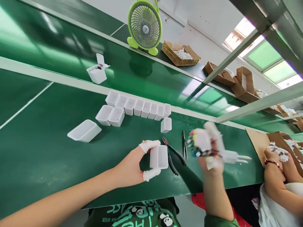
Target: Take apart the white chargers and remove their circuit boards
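Observation:
My left hand [137, 164], with white finger cots on its fingertips, pinches a small white plastic box [159, 156] that rests on the green belt [47, 148]. My right hand [209, 151], blurred by motion, is closed round a white part with coloured wires and a white plug-like piece [233, 156] that sticks out to the right. Black pliers [174, 154] and tweezers [184, 143] lie on the belt between the two hands.
A row of several white boxes [139, 107] stands further back, with a lone box [166, 125], a larger tilted tray [84, 130] and an open-lidded box [97, 72]. A green fan [145, 26] and cardboard boxes [181, 53] sit on the shelf. A co-worker's hands [276, 157] are at right.

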Available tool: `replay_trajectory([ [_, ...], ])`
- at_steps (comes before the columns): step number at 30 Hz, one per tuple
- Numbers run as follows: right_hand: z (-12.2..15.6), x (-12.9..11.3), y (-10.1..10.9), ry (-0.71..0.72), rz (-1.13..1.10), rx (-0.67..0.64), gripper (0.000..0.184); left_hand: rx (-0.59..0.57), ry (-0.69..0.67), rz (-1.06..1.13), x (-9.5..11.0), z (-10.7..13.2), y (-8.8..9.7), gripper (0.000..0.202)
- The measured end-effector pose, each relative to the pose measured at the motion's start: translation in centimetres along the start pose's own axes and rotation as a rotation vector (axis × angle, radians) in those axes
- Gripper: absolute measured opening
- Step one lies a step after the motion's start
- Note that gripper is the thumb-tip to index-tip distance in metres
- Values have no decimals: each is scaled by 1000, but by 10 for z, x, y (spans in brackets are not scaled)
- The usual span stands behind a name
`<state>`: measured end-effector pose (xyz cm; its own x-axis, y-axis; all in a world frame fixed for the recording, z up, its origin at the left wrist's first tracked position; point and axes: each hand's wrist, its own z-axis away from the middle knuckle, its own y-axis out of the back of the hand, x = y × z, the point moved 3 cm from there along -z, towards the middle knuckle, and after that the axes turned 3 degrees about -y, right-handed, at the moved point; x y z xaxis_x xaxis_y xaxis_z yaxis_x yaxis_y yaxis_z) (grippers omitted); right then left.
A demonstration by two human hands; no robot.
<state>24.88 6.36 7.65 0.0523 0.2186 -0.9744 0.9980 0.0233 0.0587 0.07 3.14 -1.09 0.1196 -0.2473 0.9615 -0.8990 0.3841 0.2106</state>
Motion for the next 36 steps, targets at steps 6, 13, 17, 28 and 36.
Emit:
replay_trajectory([
  [6,42,44,-40,-199,-204,-172,71,61,-275,-91,5,7,-3,67],
  [13,42,54,-45,57,-351,-306,81,10,-236,-116,3,10,0,67],
  [17,43,54,-46,100,-322,-328,83,13,-219,-118,1,14,-2,72],
  [28,42,44,-48,149,-203,-354,67,9,-336,-70,7,8,0,81],
  [36,43,43,-47,177,-83,-314,72,9,-326,-106,10,4,1,79],
])
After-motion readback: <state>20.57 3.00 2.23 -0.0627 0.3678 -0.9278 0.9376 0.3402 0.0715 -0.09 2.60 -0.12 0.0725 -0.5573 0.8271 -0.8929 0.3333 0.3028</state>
